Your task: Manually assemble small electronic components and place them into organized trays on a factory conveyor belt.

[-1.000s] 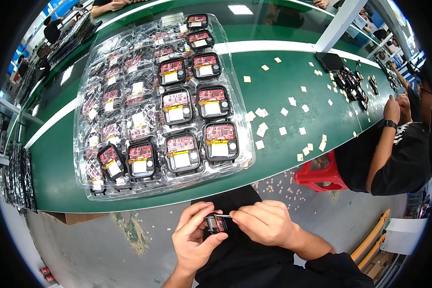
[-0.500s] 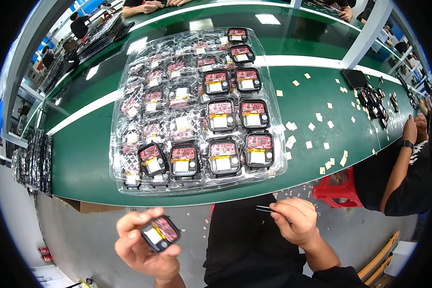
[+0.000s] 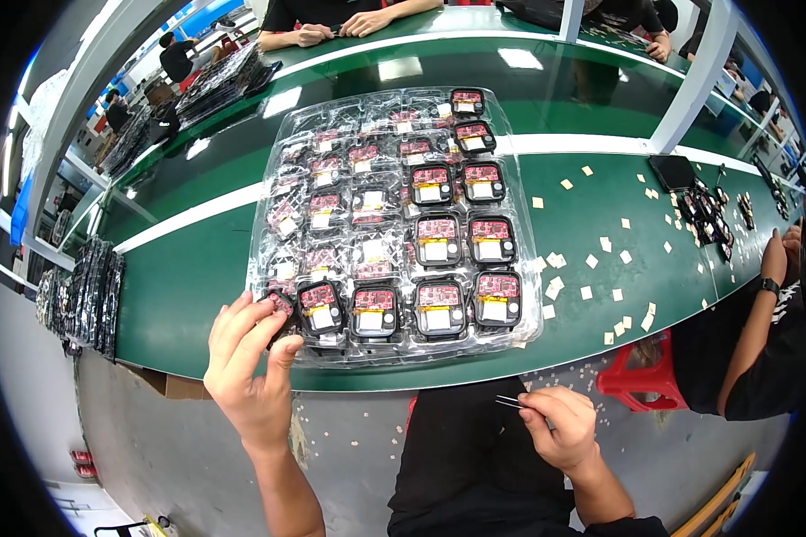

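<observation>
My left hand (image 3: 246,362) holds a small black-framed device with a red circuit board (image 3: 279,306) at the near left corner of the clear plastic tray (image 3: 394,351). The fingers cover most of that device. Beside it in the near row sit similar square housings, such as this open device housing (image 3: 320,307), each with a red board, yellow tape and a white block. Over my lap, my right hand (image 3: 560,425) pinches a pair of thin tweezers (image 3: 509,402), their tips pointing left and slightly apart with nothing between them.
Small cream paper squares (image 3: 587,293) lie scattered on the green table (image 3: 188,295). Stacked dark trays (image 3: 94,295) stand at the left end. A pile of black parts (image 3: 703,215) lies at the right, near a co-worker's arm (image 3: 757,331). A red stool (image 3: 640,380) stands below.
My left hand has carried the device forward from over the floor to the tray's near left corner. My right hand still holds the tweezers. The view has shifted slightly.
</observation>
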Available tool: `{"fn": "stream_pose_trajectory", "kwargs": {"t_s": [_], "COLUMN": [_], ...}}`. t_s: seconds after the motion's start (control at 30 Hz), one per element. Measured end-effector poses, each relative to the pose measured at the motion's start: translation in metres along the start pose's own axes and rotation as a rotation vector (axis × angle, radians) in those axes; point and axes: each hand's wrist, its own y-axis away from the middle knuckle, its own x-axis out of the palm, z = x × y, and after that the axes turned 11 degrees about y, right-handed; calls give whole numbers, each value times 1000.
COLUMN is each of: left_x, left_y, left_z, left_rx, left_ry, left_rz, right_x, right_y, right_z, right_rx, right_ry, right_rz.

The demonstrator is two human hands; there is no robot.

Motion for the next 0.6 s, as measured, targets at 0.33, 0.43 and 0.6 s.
{"fn": "stream_pose_trajectory", "kwargs": {"t_s": [0.33, 0.43, 0.6], "left_x": [-6, -3, -4], "left_y": [-2, -2, 9], "left_z": [-17, -17, -22], "left_rx": [10, -16, -52], "left_ry": [-304, -301, -260], "left_rz": [255, 312, 259], "right_x": [1, 1, -1], "right_y": [-3, -2, -2], "right_z": [-2, -3, -3], "right_rx": [-3, -4, 7], "right_ry": [12, -2, 5], "right_rz": [-10, 5, 22]}}
